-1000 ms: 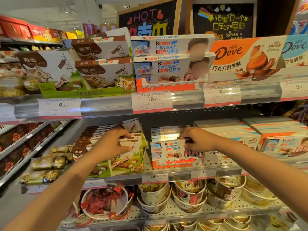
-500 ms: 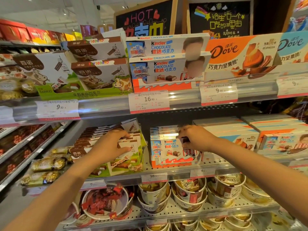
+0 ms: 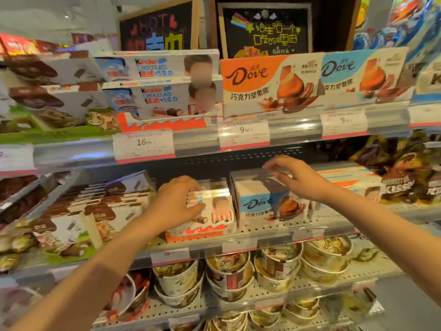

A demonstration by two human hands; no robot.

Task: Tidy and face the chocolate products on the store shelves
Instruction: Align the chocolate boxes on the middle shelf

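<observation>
- On the middle shelf (image 3: 274, 235), the left hand (image 3: 175, 204) curls its fingers round the front Kinder box (image 3: 212, 211), which stands upright at the shelf's front edge.
- Just right of it, the right hand (image 3: 296, 177) rests on top of the blue Dove box (image 3: 267, 201), fingers bent over its upper edge; whether they clamp it I cannot tell.
- Brown-and-white boxes (image 3: 95, 211) lie to the left.
- Dove cups (image 3: 229, 271) fill the shelf below.
</observation>
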